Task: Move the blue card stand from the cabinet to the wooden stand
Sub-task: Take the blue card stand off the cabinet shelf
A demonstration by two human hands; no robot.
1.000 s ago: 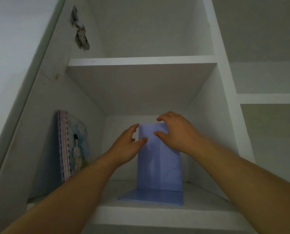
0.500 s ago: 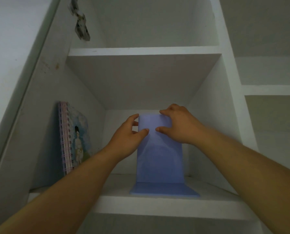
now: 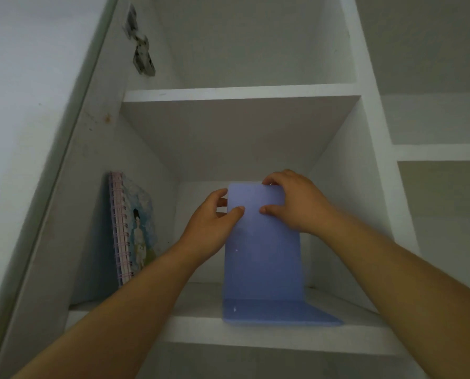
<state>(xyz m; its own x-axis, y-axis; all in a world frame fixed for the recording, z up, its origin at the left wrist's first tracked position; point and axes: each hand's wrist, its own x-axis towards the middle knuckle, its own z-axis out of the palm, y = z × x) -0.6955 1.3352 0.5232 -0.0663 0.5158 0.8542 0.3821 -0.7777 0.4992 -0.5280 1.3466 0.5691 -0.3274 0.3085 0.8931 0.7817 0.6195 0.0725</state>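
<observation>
The blue card stand (image 3: 262,255) is seen at the centre of the frame, upright on a shelf (image 3: 255,335) of the white cabinet (image 3: 365,173), its flat foot reaching the shelf's front edge. A spiral notebook (image 3: 131,231) is leaned against the cabinet's left wall, and a hinge (image 3: 141,54) is fixed at upper left. The stand's top left edge is pinched by the left hand (image 3: 212,228), thumb in front. The top right corner is gripped by the right hand (image 3: 291,201), fingers curled over.

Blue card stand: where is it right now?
In the head view the blue card stand stands upright on the cabinet shelf, right of the spiral notebook, with the left hand and right hand gripping its top.
</observation>
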